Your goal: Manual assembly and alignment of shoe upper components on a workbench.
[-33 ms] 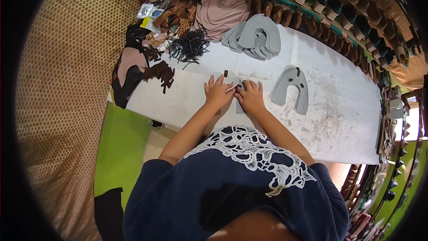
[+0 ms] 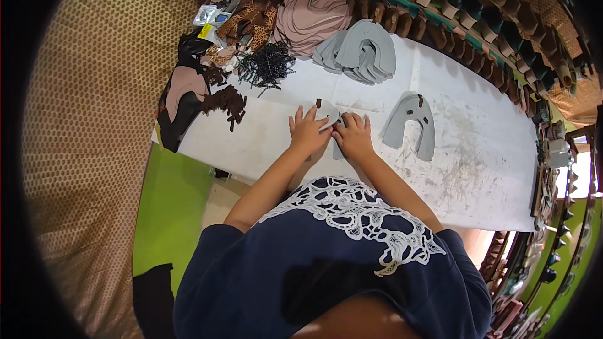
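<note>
Both hands work close together over the white-covered table. Thumb and index finger of my left hand (image 2: 308, 135) close on the edge of a pale grey shoe-upper piece (image 2: 327, 113), while its other fingers spread over the table. My right hand (image 2: 355, 139) has its fingers bent down on the same piece, its thumb near the left one. Much of the piece is hidden under the hands. Just beyond it lies a short dark brown strip (image 2: 318, 103). To the right rest stacked grey U-shaped upper pieces (image 2: 394, 129) with several small brown strips on top.
At the back are piles of grey U-shaped pieces (image 2: 367, 53), pink pieces (image 2: 312, 20), leopard-print pieces (image 2: 250, 22) and black strips (image 2: 269, 64). Brown strips (image 2: 225, 104) lie at left. Shoes (image 2: 433, 36) line the far edge, with shelves (image 2: 465, 19) of shoes behind.
The pale edge of the grey piece between my hands lies a little differently, and my left fingertips have shifted very slightly. Everything else is the same.
</note>
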### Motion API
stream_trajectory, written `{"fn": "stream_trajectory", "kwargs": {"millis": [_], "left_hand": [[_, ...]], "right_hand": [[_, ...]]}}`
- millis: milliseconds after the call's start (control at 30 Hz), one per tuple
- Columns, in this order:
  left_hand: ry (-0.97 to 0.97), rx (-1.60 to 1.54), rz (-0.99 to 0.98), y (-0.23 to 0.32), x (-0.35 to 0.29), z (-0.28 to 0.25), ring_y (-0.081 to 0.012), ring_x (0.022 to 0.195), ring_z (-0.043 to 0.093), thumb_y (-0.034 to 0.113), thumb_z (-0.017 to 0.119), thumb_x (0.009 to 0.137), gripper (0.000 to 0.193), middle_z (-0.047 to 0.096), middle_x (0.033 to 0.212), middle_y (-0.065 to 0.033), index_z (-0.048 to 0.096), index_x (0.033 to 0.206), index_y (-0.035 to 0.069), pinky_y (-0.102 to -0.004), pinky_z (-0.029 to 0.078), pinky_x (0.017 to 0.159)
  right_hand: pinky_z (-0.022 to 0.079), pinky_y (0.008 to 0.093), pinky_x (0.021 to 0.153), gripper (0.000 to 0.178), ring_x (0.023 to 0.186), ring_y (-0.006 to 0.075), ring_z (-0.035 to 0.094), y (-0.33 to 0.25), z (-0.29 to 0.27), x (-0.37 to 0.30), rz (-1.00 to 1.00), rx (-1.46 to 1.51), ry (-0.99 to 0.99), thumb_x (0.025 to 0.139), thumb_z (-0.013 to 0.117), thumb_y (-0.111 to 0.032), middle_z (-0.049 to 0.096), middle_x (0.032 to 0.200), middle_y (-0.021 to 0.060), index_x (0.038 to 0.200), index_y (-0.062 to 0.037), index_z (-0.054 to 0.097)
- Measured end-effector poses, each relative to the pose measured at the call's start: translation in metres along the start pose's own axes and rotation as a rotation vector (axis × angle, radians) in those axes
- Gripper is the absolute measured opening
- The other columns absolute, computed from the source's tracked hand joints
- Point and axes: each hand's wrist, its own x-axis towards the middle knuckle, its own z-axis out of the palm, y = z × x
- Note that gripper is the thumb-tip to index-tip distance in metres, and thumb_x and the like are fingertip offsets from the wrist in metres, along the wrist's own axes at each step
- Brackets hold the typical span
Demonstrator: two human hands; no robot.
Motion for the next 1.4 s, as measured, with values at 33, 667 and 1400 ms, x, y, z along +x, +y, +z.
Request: {"fn": "stream_trajectory", "kwargs": {"millis": [33, 667, 1400], "left_hand": [[0.003, 0.001, -0.004, 0.001, -0.005, 0.001, -0.0405, 0.133, 0.020, 0.042, 0.062, 0.078, 0.038, 0.037, 0.141, -0.0126, 0.067, 0.108, 0.020, -0.0621, 0.011, 0.104], [0.020, 0.107, 0.079, -0.013, 0.037, -0.004, -0.0348, 0.130, 0.028, 0.031, 0.065, 0.076, 0.016, 0.046, 0.132, -0.0046, 0.071, 0.086, 0.020, -0.0613, 0.014, 0.104], [0.025, 0.093, -0.013, -0.018, 0.048, -0.007, -0.0332, 0.132, 0.025, 0.029, 0.070, 0.072, 0.006, 0.046, 0.135, 0.0005, 0.072, 0.075, 0.024, -0.0651, 0.010, 0.103]], "right_hand": [[0.025, 0.0576, 0.102, 0.030, 0.116, 0.0252, 0.044, 0.000, -0.001, -0.001, -0.007, 0.009, -0.035, 0.082, 0.059, -0.032, 0.051, 0.117, 0.0061, 0.105, -0.0139, 0.061], [0.028, 0.0518, 0.102, 0.029, 0.117, 0.0251, 0.045, 0.000, -0.002, -0.011, 0.049, 0.146, 0.064, 0.083, 0.058, -0.028, 0.053, 0.115, 0.0089, 0.106, -0.0112, 0.063], [0.030, 0.0501, 0.101, 0.030, 0.112, 0.0230, 0.047, -0.001, -0.010, -0.011, 0.038, 0.121, 0.013, 0.083, 0.058, -0.025, 0.054, 0.111, 0.0049, 0.111, -0.0156, 0.062]]}}
